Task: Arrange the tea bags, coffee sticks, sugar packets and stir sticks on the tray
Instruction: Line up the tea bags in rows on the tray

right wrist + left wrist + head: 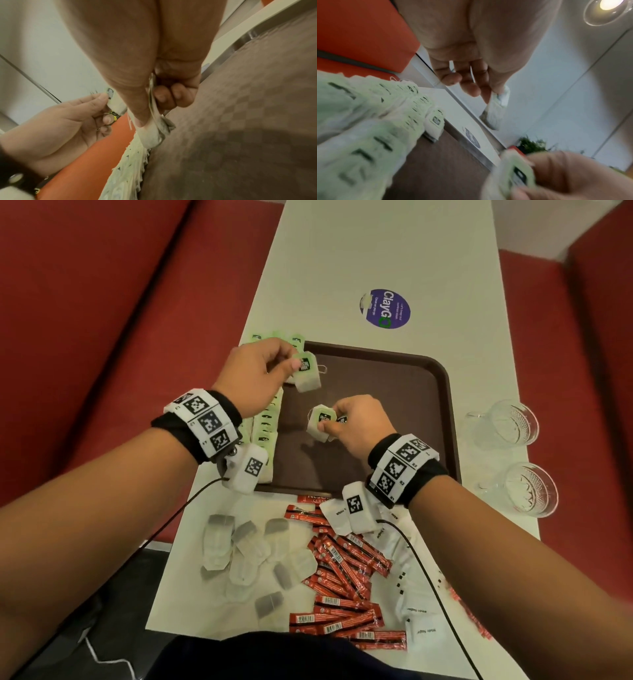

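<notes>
A brown tray (404,392) lies on the white table. Green-tagged tea bags (269,429) overlap in a row along its left edge, which shows close up in the left wrist view (385,115). My left hand (291,361) pinches one green-tagged tea bag (306,373) above the tray's far left corner; the bag (496,112) hangs from my fingertips. My right hand (329,424) pinches another tea bag (320,422) over the tray's middle, with a second tag behind it; the bunched bags (154,134) hang just above the tray surface (240,108).
On the table in front of the tray lie several plain tea bags (246,549), a pile of red coffee sticks (342,573) and white sugar packets (414,546). Two glasses (507,426) stand right of the tray. Red seats flank the table. A purple sticker (385,309) lies beyond the tray.
</notes>
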